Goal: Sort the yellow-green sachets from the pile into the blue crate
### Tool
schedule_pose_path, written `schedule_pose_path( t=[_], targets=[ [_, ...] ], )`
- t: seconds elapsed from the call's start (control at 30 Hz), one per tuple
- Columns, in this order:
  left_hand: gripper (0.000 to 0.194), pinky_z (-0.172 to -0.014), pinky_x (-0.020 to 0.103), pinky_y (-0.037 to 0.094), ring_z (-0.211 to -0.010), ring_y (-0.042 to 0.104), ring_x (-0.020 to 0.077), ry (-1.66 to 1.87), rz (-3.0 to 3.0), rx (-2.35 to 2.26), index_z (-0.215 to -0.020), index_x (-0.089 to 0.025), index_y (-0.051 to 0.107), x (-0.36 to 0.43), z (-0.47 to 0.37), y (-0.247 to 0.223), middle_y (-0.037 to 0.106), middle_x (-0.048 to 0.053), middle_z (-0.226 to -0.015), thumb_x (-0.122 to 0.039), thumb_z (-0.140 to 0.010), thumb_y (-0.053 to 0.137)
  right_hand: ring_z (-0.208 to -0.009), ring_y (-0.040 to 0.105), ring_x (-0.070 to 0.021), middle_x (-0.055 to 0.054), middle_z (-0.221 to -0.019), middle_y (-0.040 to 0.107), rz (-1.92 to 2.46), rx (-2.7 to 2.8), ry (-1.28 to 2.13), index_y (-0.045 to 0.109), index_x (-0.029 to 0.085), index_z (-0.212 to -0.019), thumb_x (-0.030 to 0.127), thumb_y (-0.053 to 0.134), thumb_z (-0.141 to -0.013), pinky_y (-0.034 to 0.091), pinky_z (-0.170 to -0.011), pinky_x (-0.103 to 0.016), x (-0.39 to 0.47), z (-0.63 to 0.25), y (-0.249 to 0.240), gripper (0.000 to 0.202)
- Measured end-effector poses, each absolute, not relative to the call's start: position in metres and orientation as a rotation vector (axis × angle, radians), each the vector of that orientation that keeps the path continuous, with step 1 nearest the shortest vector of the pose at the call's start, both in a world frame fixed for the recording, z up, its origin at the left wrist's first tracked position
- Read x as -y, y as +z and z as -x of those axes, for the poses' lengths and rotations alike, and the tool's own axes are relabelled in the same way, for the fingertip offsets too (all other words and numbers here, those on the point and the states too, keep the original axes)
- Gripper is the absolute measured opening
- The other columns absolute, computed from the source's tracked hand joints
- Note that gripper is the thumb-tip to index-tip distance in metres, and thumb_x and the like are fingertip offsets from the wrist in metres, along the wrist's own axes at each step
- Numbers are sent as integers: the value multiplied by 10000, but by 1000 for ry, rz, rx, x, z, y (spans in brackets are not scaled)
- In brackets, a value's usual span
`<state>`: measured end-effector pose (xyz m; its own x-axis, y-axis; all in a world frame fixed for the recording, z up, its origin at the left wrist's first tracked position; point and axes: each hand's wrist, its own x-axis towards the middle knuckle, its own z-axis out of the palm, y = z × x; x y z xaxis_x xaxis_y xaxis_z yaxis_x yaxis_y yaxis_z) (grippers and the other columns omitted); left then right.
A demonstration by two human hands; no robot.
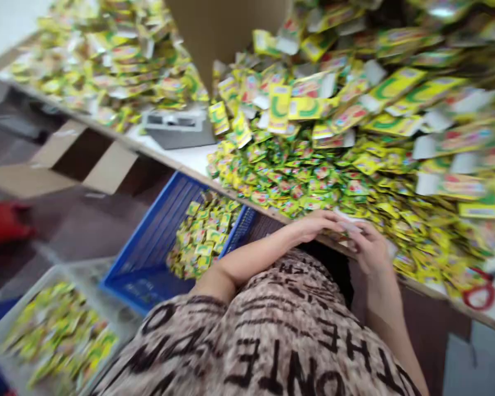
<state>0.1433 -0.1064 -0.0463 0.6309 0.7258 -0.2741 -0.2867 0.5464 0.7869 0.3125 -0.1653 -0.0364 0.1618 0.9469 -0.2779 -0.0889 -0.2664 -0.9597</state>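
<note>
At the table's front edge my left hand (318,225) and my right hand (371,248) meet, fingers closed. Between their fingertips is a small whitish piece (347,219), perhaps the white end of a small packet; blur hides its exact kind. Just beyond the hands lies a heap of small yellow-and-green sachets (313,176). Larger flat yellow boxes (279,107), some with white open flaps, are piled behind the sachets.
Left of my body a blue crate (138,234) holds small yellow packs, beside a translucent bin (58,269) with more. Red-handled scissors (478,296) lie at the table's right edge. A brown cardboard sheet (226,27) stands among the piles. An open carton (72,159) sits on the floor.
</note>
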Motion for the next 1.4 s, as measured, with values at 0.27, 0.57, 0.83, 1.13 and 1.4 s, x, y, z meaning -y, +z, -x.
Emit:
schedule_pose_path(
  t=[0.27,0.57,0.83,1.13,1.4],
  targets=[
    [236,-914,351,519,-920,687,205,978,-1110,-936,-926,-172,773,107,-152,-39,763,86,-969,-316,-741,753,-593,578,-113,-48,-885,709,1436,1114,1024,773,212,-878,360,716,-797,509,-548,-274,149,-311,-24,178],
    [109,-827,333,538,-857,678,174,1131,-1641,-805,-881,-186,742,102,-151,-49,740,71,-882,-266,-836,684,-808,650,-191,-57,-847,694,1395,1275,808,773,240,-848,351,757,-774,563,-694,-329,153,-314,-33,134],
    [149,-863,338,542,-930,680,176,1119,-1820,-646,-978,-193,718,106,-147,-68,729,87,-982,-233,-838,682,-878,626,-175,-64,-1020,613,1395,1515,452,732,272,-988,245,587,-906,537,-778,-342,173,-308,-47,169],
    [301,-905,347,515,-1005,664,230,601,-1493,-891,-1055,-203,727,101,-30,-26,717,95,-1106,-383,-820,676,-1016,559,-301,-131,-1018,675,2093,1465,-83,722,169,-1032,336,639,-805,401,-939,-498,129,-435,-49,293],
    [392,-759,467,539,-910,693,393,-353,-1448,-1811,-778,-197,701,169,196,-108,739,113,-808,-518,-556,740,-873,625,-225,-85,-903,699,1769,1418,68,708,189,-904,328,520,-929,474,-830,-373,134,-371,-25,235]
  ],
)
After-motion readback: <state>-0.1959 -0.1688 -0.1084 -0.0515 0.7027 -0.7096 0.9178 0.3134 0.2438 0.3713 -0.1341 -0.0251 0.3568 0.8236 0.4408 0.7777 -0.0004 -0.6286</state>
